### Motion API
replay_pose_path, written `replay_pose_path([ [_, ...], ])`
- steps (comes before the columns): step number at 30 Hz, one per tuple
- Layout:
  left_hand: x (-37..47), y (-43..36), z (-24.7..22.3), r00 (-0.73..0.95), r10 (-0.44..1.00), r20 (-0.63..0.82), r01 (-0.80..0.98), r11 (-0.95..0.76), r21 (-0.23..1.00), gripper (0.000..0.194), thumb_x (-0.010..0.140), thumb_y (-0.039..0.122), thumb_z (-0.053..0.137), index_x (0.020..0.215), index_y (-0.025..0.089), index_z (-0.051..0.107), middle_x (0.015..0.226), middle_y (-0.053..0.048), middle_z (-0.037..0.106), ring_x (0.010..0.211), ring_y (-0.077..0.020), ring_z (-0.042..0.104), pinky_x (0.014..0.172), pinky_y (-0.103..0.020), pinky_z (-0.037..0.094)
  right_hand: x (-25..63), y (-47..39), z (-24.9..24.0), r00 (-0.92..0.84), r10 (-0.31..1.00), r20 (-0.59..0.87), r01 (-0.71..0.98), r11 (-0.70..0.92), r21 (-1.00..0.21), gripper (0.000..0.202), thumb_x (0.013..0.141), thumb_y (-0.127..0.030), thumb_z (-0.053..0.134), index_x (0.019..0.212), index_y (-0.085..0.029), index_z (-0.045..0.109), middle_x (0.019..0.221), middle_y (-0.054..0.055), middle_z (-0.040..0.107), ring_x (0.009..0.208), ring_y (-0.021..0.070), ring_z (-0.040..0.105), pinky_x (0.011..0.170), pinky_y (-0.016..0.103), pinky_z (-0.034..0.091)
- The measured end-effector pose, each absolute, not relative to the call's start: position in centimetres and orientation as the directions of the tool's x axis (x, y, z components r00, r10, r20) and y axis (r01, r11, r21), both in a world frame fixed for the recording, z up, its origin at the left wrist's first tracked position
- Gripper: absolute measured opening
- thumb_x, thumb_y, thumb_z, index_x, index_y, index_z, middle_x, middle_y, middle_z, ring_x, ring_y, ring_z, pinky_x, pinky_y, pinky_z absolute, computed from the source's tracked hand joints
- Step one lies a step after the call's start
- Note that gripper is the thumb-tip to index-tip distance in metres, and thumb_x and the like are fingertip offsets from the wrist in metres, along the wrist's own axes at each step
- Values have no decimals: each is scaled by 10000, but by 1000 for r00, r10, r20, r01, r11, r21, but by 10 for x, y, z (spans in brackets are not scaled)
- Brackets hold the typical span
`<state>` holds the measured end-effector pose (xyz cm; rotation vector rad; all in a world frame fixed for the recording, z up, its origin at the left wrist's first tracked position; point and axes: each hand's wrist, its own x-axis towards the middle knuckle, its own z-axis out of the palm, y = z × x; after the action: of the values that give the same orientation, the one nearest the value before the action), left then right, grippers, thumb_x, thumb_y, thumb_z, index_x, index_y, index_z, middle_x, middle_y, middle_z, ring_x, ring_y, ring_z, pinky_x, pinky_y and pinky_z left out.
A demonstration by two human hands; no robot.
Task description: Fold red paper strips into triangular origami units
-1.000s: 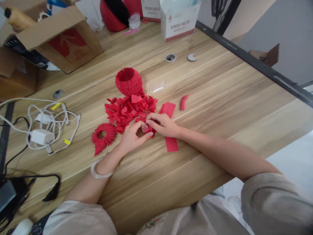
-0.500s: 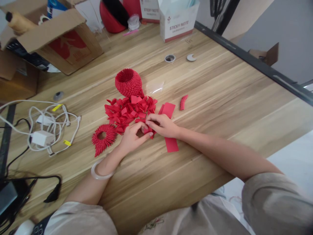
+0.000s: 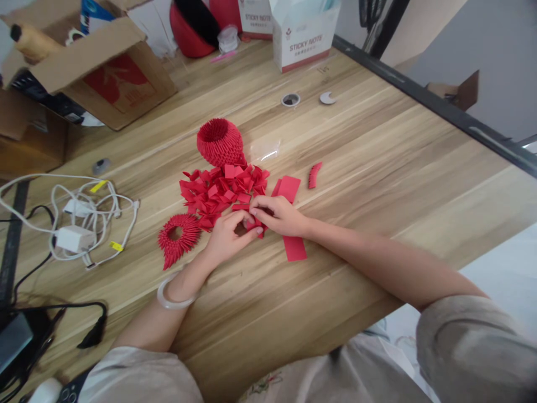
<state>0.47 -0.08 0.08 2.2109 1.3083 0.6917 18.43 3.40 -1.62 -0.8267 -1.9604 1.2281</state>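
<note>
A small folded red paper piece (image 3: 254, 225) is pinched between my left hand (image 3: 230, 235) and my right hand (image 3: 280, 215), whose fingertips meet over it and partly hide it. Just beyond them lies a pile of folded red paper pieces (image 3: 222, 187). Behind the pile stands a round red bowl of interlocked paper (image 3: 220, 143). Left of my left hand rests a spiky red paper ring (image 3: 179, 238) with a pointed tip. Flat red paper strips (image 3: 295, 248) lie partly under my right hand. A short curved red piece (image 3: 314, 175) sits farther right.
Tangled white cables with a charger (image 3: 75, 239) lie at the left. A cardboard box (image 3: 117, 84) stands at the back left, a sticky note box (image 3: 305, 45) at the back. A black plug (image 3: 91, 334) is near my left forearm.
</note>
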Motion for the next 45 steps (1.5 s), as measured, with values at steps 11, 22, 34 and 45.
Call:
replay_pose_path([
  [11, 5, -1, 1, 412, 895, 174, 653, -422, 629, 240, 784, 374, 678, 729, 166, 570, 655, 17, 597, 578, -100, 508, 591, -213, 429, 185, 35, -19, -584, 784, 208, 165, 365, -916, 188, 885, -267, 437, 823, -130, 550, 724, 15, 558, 635, 88, 473, 629, 209, 378],
  [22, 4, -1, 0, 413, 895, 169, 662, -423, 619, 255, 787, 398, 675, 730, 172, 572, 654, 15, 601, 607, -112, 522, 599, -220, 426, 185, 35, -18, -590, 781, 206, 173, 371, -912, 194, 889, -273, 437, 824, -130, 550, 725, 12, 568, 627, 83, 478, 621, 207, 369],
  [34, 4, -1, 0, 412, 896, 167, 662, -421, 620, 252, 788, 389, 678, 732, 167, 573, 649, 19, 593, 600, -108, 512, 591, -214, 416, 185, 35, -19, -584, 782, 218, 162, 376, -912, 184, 877, -257, 446, 821, -119, 554, 703, 4, 548, 606, 72, 453, 612, 199, 360],
  [45, 4, -1, 1, 408, 899, 156, 667, -411, 621, 254, 787, 397, 675, 726, 173, 570, 647, 15, 595, 607, -114, 516, 604, -227, 424, 185, 35, -18, -592, 779, 207, 179, 378, -908, 175, 881, -258, 442, 825, -130, 547, 709, 6, 553, 612, 81, 467, 611, 202, 360],
])
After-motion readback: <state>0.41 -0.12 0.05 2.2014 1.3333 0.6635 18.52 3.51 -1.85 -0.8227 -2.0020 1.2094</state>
